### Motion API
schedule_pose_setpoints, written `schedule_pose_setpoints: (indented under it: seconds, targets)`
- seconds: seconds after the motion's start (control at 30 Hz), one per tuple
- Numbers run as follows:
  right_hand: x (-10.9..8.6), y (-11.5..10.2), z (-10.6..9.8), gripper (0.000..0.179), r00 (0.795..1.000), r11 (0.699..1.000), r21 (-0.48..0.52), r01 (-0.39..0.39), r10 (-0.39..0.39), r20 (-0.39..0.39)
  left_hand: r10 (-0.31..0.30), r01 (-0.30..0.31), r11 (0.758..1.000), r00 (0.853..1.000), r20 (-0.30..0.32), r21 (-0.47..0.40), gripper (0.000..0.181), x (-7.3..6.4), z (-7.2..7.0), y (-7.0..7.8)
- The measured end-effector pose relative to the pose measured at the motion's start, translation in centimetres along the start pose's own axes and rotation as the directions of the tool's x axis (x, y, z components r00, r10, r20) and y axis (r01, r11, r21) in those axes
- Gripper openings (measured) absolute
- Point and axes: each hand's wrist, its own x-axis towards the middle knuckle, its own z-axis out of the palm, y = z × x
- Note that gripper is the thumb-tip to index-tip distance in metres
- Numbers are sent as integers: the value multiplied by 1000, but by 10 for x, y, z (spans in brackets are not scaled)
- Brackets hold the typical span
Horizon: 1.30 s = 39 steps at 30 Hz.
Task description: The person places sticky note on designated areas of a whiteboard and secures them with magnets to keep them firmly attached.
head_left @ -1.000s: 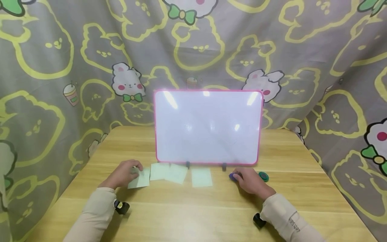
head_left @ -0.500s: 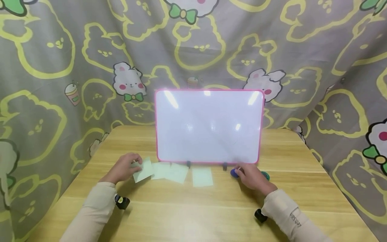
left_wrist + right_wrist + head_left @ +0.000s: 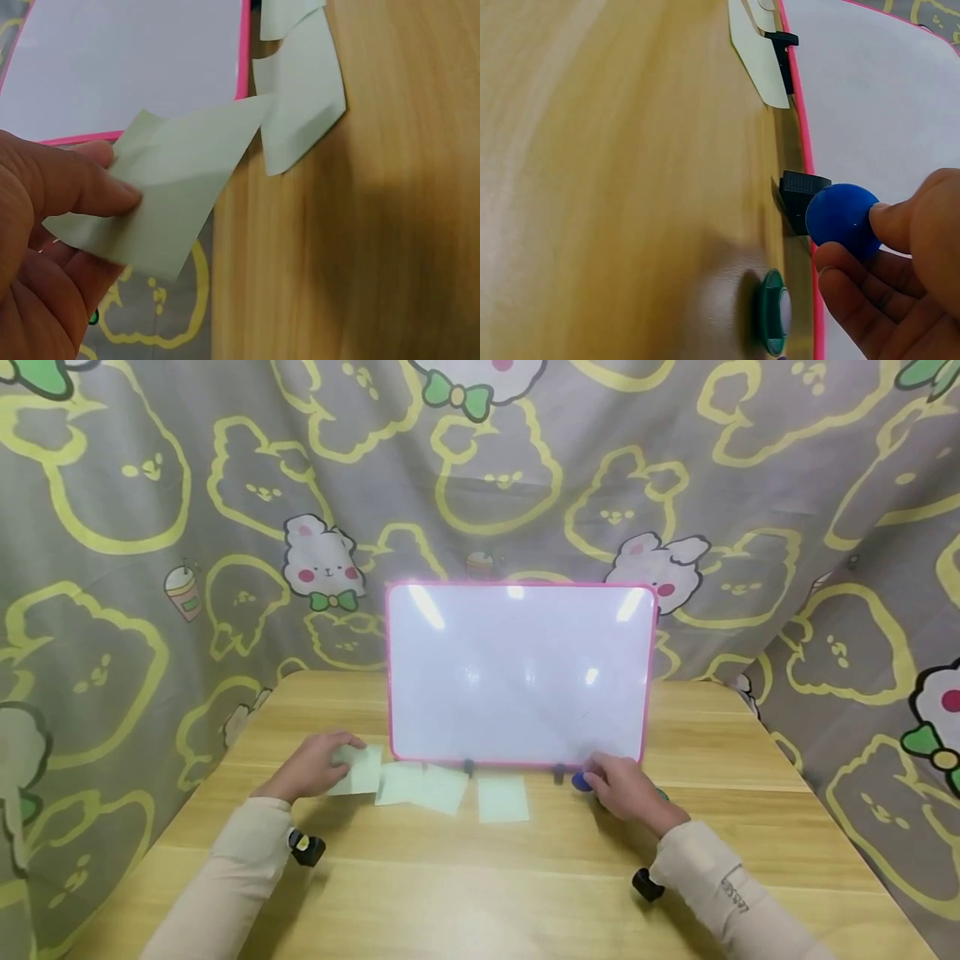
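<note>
My left hand (image 3: 313, 766) pinches a pale green sticky note (image 3: 180, 172) between thumb and fingers, lifted off the table at the whiteboard's lower left. In the right wrist view, my right hand (image 3: 907, 262) grips a round blue magnet (image 3: 844, 217) by its edge, close to the board's pink frame. The whiteboard (image 3: 517, 672) stands upright with a bare white face. Two overlapping sticky notes (image 3: 435, 789) and a separate sticky note (image 3: 502, 799) lie in front of it. A green round magnet (image 3: 772, 313) rests on the table beside my right hand, mostly hidden in the head view.
Black feet (image 3: 801, 199) hold up the whiteboard and jut out at its lower edge. The wooden table (image 3: 480, 893) extends toward me. A patterned curtain (image 3: 495, 468) hangs behind and at both sides.
My left hand has lifted the sticky note from the table and moved it up toward the board. My right hand has raised the blue magnet slightly toward the board's lower edge.
</note>
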Motion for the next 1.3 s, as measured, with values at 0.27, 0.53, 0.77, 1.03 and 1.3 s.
schedule_pose_setpoints:
  seconds: [0.27, 0.53, 0.77, 1.03, 1.3]
  targets:
    - [6, -4, -10, 5, 1000, 1000, 10, 28, -28, 3, -32, 32, 999, 999, 3, -28, 37, 4, -7, 5]
    - [13, -5, -17, 7, 995, 995, -27, 97, -97, -17, -79, 79, 996, 997, -12, -51, 35, 6, -10, 7]
    - [24, -8, -27, 7, 993, 992, -48, 115, -115, 0, -80, 78, 995, 996, -32, -56, 34, 8, -15, 8]
    - [33, -12, -37, 6, 998, 998, -19, 55, -54, 15, -55, 49, 996, 996, -74, -80, 31, 14, -17, 9]
    - [38, -10, -32, 4, 996, 996, 1, 88, -88, -9, -84, 75, 993, 991, -103, -87, 17, 20, -18, 12]
